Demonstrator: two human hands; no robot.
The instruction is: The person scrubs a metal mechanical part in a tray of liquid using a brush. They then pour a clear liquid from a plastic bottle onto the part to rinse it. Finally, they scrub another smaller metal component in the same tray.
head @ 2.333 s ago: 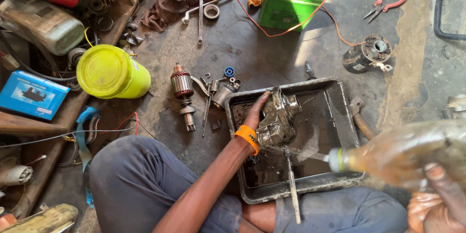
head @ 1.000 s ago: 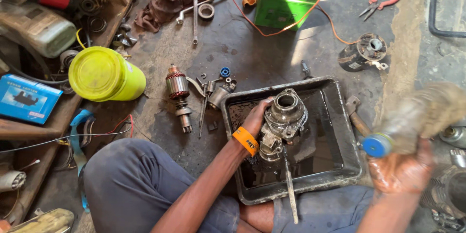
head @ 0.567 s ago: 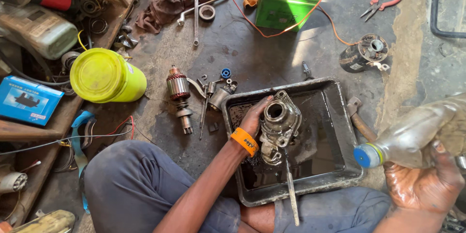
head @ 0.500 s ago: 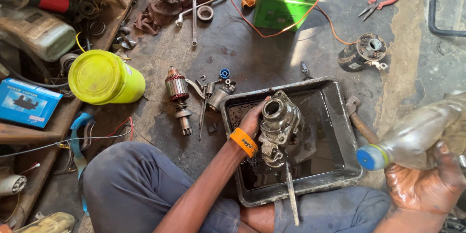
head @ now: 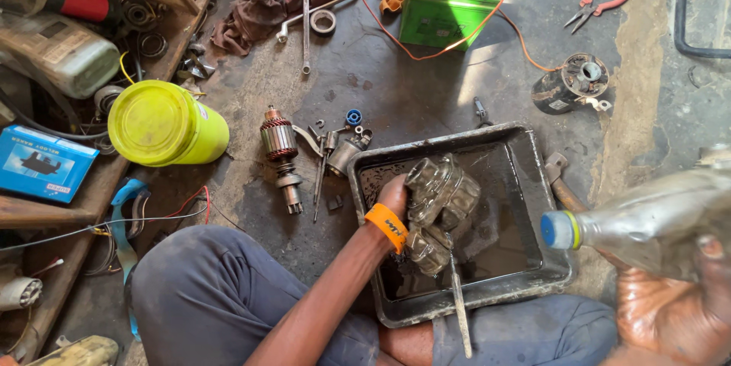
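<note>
Oil-stained workshop floor [head: 426, 84], seen from above. Centre frame: left hand [head: 394, 194], fingers closed around a metal motor housing [head: 440, 200], holds it over the black metal tray [head: 533, 183]. Lower right: right hand [head: 678, 305] grips a clear plastic bottle [head: 647, 217], its blue cap pointing toward the tray.

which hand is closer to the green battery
Left. The left hand grips the metal housing in the tray, below the battery; the right hand holds a bottle farther off.
</note>
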